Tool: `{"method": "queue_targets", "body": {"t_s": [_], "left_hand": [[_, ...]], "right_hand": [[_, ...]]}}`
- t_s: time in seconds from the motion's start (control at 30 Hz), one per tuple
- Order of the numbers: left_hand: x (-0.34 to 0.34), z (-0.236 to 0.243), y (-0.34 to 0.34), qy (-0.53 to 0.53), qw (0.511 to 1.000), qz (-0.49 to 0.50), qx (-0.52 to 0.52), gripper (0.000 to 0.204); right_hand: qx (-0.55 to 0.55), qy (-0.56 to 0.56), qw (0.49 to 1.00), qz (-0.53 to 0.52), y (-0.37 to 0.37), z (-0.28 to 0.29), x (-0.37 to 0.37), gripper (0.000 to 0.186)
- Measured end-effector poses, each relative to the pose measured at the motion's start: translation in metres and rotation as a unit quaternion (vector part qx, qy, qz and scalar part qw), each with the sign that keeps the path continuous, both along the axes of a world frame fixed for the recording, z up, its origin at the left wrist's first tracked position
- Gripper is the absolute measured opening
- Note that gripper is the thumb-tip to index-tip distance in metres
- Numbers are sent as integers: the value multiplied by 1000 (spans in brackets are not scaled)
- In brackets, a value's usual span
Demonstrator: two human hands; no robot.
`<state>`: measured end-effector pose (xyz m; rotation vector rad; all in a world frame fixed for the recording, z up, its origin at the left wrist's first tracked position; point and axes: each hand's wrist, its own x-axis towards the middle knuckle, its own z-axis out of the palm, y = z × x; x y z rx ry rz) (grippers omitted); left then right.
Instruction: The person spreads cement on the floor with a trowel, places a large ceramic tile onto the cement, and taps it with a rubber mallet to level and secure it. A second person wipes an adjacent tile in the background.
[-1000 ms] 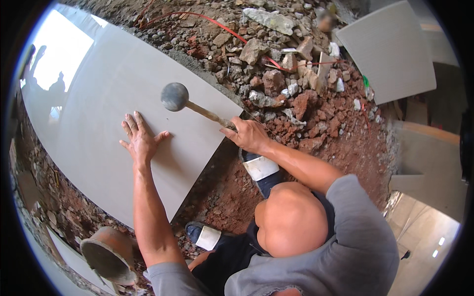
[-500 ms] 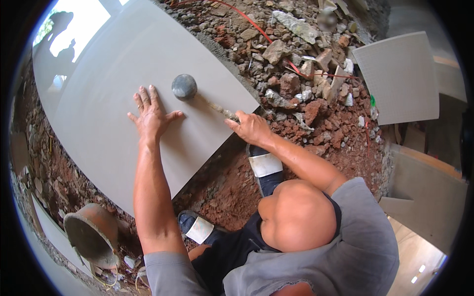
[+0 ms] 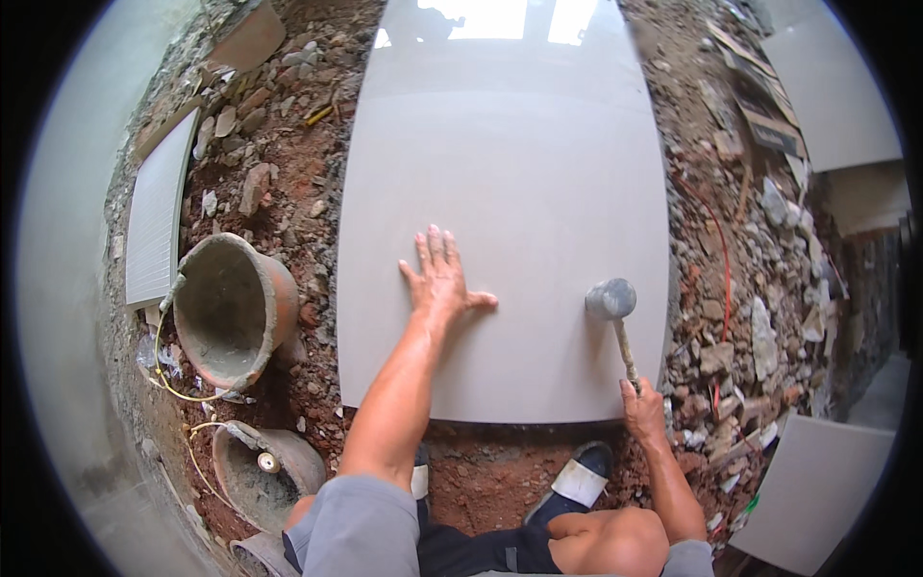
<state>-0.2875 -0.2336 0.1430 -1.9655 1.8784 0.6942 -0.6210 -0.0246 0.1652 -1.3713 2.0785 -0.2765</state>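
Note:
A large glossy pale tile (image 3: pixel 510 202) lies on the ground in front of me, with bright windows reflected at its far end. My left hand (image 3: pixel 439 284) rests on the tile with its fingers spread, holding nothing. On the right, my right hand (image 3: pixel 642 409) grips the handle of a rubber mallet (image 3: pixel 611 300) just past the tile's near right corner. The mallet's dark round head is over the right part of the tile; I cannot tell whether it touches the surface.
Mortar-caked buckets (image 3: pixel 279 298) with rope handles stand to the left. Broken stones and red soil (image 3: pixel 260 183) flank the tile. A thin red cord (image 3: pixel 723 260) runs through the rubble at right. Tile pieces (image 3: pixel 817 481) lie at the right, and another (image 3: pixel 159 216) leans at left.
My view has swung leftward, so the tile now runs straight ahead and the buckets show more fully. The mallet has moved away from my left hand, toward the tile's right edge.

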Motion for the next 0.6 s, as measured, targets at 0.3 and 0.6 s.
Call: {"method": "queue_targets", "body": {"t_s": [0.3,0.6], "left_hand": [[2,-3,2,22,1000,-4,0,147],[4,-4,5,22,1000,-6,2,138]], "right_hand": [[-99,-88,984,122,-124,-9,41,26],[-9,-11,992,125,-171,-10,67,33]]}}
